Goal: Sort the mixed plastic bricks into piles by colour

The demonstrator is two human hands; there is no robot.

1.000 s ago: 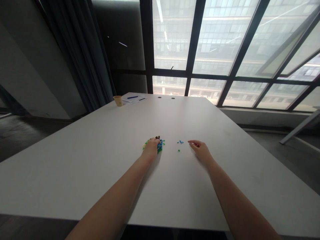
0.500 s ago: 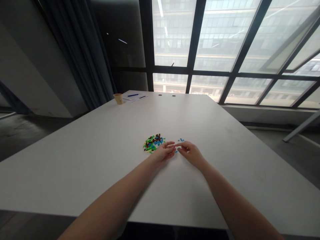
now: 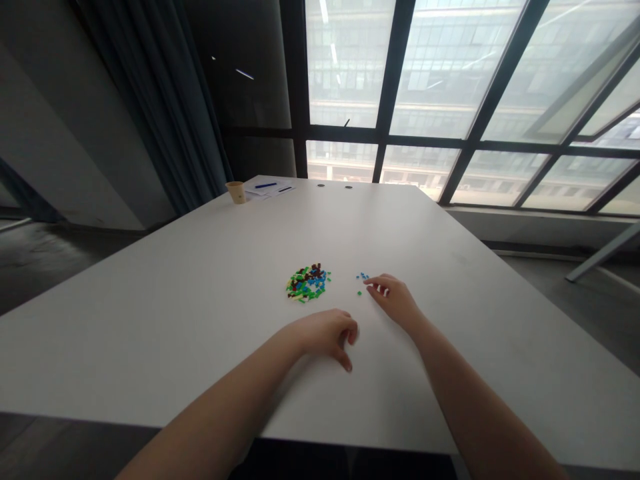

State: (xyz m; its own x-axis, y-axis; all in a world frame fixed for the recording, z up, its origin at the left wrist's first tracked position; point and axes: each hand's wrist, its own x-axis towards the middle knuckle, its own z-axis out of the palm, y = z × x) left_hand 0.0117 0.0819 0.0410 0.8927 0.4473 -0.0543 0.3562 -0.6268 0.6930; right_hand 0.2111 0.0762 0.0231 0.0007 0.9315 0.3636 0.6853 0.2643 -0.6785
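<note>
While I monitor the head view from my remote station, the left hand (image 3: 320,333) is positioned over the near part of the table (image 3: 200,320), back side up, with its fingers bent and released. The thumb stands apart from the other fingers, and table surface shows in the gap; I cannot confirm whether this hand touches the table. The pile (image 3: 303,288) is located directly beyond the left fingers, apart from them, and consists of small green, blue, brown and pale yellow bricks spread in one loose patch. Relative to the right fingers, the same pile lies to the left. The right hand (image 3: 397,303) is set farther out than the left, with its thumb and index fingertips close together; I cannot tell whether a brick is pinched between them. Several blue bricks (image 3: 363,274) lie just beyond the right fingertips. A single green brick (image 3: 359,293) lies just left of the right thumb tip, between the right fingers and the pile. For reference, the cup (image 3: 237,193) stands upright, far beyond and to the left of the fingers of both hands. The papers (image 3: 269,191) lie just right of the cup, with a blue pen (image 3: 265,185) on them.
</note>
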